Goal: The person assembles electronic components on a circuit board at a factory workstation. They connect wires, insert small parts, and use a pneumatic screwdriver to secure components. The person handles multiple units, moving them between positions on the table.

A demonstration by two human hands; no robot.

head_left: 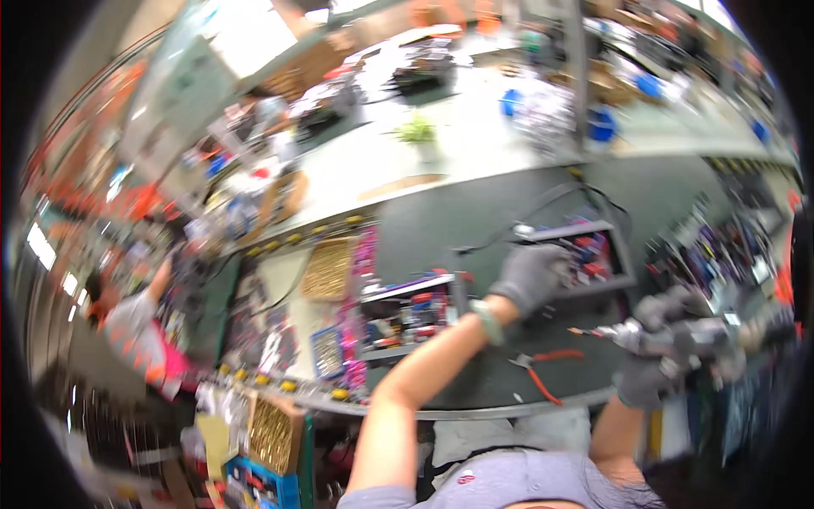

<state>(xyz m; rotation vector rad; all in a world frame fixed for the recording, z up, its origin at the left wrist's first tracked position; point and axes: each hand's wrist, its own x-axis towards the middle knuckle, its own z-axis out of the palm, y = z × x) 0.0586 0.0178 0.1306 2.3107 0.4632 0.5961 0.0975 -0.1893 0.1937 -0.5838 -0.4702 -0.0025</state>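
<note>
My left hand [532,276], in a grey glove, reaches over the near-left edge of a dark grey tray [625,254] of small red and purple parts [591,252]. Motion blur smears its fingers, so what they hold, if anything, cannot be made out. A greenish bangle [488,322] circles that wrist. At the right, my gloved right hand [649,378] is closed around a power screwdriver [682,341], whose thin bit points left over the bench. Between my arms lie pliers with red-orange handles [543,383], jaws to the left.
A second tray of mixed parts [407,349] stands left of my forearm. Farther left are a bin of brass-coloured pieces [329,270] and a small blue box [327,352]. Dark parts [721,254] pile up at the right. Another person [140,327] works at far left.
</note>
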